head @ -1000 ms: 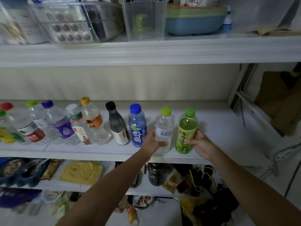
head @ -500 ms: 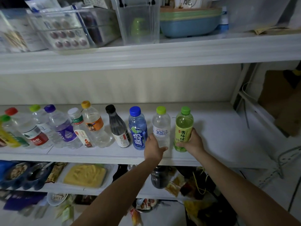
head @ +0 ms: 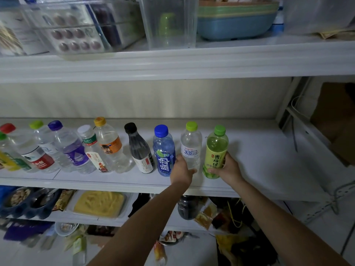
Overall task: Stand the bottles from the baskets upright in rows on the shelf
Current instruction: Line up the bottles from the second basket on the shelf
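Head view: the left grip (head: pixel 181 170) curls round the base of the clear bottle (head: pixel 191 146), hiding its lower part; the right grip (head: pixel 229 169) wraps the green tea bottle (head: pixel 216 148). Both stand upright on the shelf (head: pixel 259 160). The row's leftmost bottles (head: pixel 7 158) are cut off by the frame edge.

Head-worn view, forward-down, near shelf (head: pixel 259 154)

blue bottle (head: pixel 164 150) label: 脉动 | lime-capped clear bottle (head: pixel 191 143) label: 水溶 | green bottle (head: pixel 215 148) label: 青梅绿茶
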The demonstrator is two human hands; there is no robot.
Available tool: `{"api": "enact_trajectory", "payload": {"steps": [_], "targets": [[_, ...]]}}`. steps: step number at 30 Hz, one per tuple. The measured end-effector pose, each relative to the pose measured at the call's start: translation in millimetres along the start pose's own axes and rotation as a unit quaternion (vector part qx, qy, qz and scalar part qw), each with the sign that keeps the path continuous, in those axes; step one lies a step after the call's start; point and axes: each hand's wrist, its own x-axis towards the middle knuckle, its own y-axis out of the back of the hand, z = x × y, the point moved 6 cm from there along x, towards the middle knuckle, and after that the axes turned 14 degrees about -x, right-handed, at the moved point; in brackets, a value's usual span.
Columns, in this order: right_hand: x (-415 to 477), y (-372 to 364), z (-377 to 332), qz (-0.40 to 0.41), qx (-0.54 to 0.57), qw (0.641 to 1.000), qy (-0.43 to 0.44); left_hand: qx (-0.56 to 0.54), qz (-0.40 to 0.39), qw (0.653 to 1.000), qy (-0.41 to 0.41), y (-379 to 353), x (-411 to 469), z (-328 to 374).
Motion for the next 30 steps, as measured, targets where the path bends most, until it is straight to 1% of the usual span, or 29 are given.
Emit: {"api": "enact_trajectory", "payload": {"steps": [3, 6, 7, 8, 9, 10, 12, 13, 15, 17, 19, 21, 22, 24, 26, 27, 30], "targets": [[-1, 0, 0, 0.001, 0.004, 1.000, 0.001, 0.001, -0.001, 1.000, 0.005, -1, -1, 0], [-6, -2, -1, -0.018, -0.016, 1.000, 0.016, 0.015, -0.025, 0.999, 0.013, -3, -6, -7], [-10, -2, 0, -0.024, -0.042, 0.999, 0.025, 0.021, -0.039, 0.999, 0.016, -3, -10, -12], [-16, -2, 4, -0.019, -0.093, 0.995, 0.040, 0.030, -0.055, 0.998, 0.013, -2, -16, -17], [-24, -1, 9, -0.011, -0.170, 0.984, 0.056, 0.045, -0.075, 0.996, 0.000, -1, -23, -22], [-32, -3, 16, -0.004, -0.258, 0.964, 0.071, 0.071, -0.095, 0.993, -0.023, 2, -32, -28], [-52, -11, 30, -0.003, -0.393, 0.916, 0.082, 0.170, -0.131, 0.972, -0.097, 14, -51, -42], [-64, -19, 35, -0.001, -0.425, 0.902, 0.076, 0.231, -0.136, 0.953, -0.139, 24, -59, -50], [-92, -37, 34, 0.021, -0.437, 0.896, 0.075, 0.319, -0.130, 0.917, -0.201, 54, -74, -71], [-123, -68, 19, 0.031, -0.443, 0.892, 0.087, 0.362, -0.110, 0.899, -0.220, 95, -86, -101], [-151, -109, -12, 0.016, -0.442, 0.888, 0.127, 0.382, -0.082, 0.901, -0.191, 148, -100, -135], [-175, -168, -54, -0.041, -0.443, 0.879, 0.173, 0.399, -0.066, 0.904, -0.140, 210, -121, -169], [-187, -199, -81, -0.058, -0.452, 0.865, 0.209, 0.407, -0.057, 0.905, -0.113, 242, -134, -187], [-213, -257, -143, -0.052, -0.455, 0.842, 0.285, 0.420, -0.022, 0.905, -0.058, 308, -164, -223], [-246, -319, -198, -0.112, -0.437, 0.829, 0.331, 0.422, 0.026, 0.906, 0.007, 375, -202, -259], [-266, -348, -224, -0.144, -0.429, 0.817, 0.359, 0.417, 0.048, 0.907, 0.040, 407, -224, -276], [-327, -426, -302, -0.170, -0.414, 0.763, 0.466, 0.408, 0.116, 0.896, 0.130, 495, -293, -319]]}}
